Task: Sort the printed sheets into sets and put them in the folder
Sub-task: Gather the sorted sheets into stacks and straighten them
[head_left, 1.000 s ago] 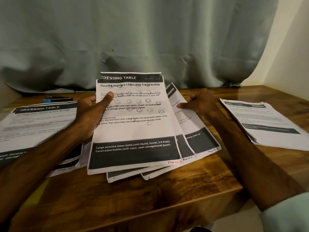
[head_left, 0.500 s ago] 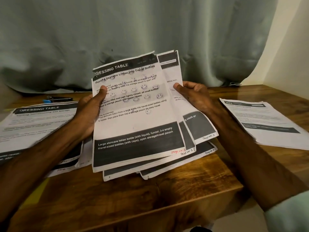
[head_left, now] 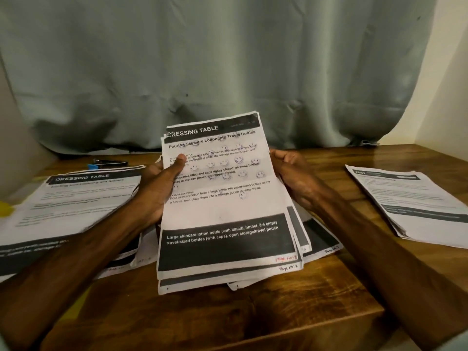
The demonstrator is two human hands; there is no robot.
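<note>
Left hand [head_left: 157, 188] grips the set [head_left: 222, 198] at its left edge, thumb on the front page, fingers behind. Right hand [head_left: 293, 178] cups the right edge, fingers curled round it. The hands are apart, one on each side. The set is tilted up over mid table [head_left: 253, 312], with its bottom edge low over loose sheets [head_left: 321, 239]; cannot tell whether it touches them. Top page is marked "Page No: 1" and the next "Page No: 2". Edges are not flush: lower pages stick out at the bottom and right.

Risks, as I judge them:
- Pages look unbound and are held only from the sides. If either hand loosens, back pages could slide out onto the loose sheets, mixing sorted with unsorted.
- Squaring the set on top of the loose sheets could catch one and pull a wrong page in.
- Left pile [head_left: 83, 198] carries the same "DRESSING TABLE" header. Going by the header alone could merge two sets, so subtitle and page numbers need a check.
- Right pile [head_left: 410, 198] lies near the right forearm, and a sweep could shove it askew.
- The paper is thin and the thumb presses in, so a hard squeeze could crease it.
- The folder is not clearly in view. The yellow thing [head_left: 5, 209] at far left may be it; cannot tell.
</note>
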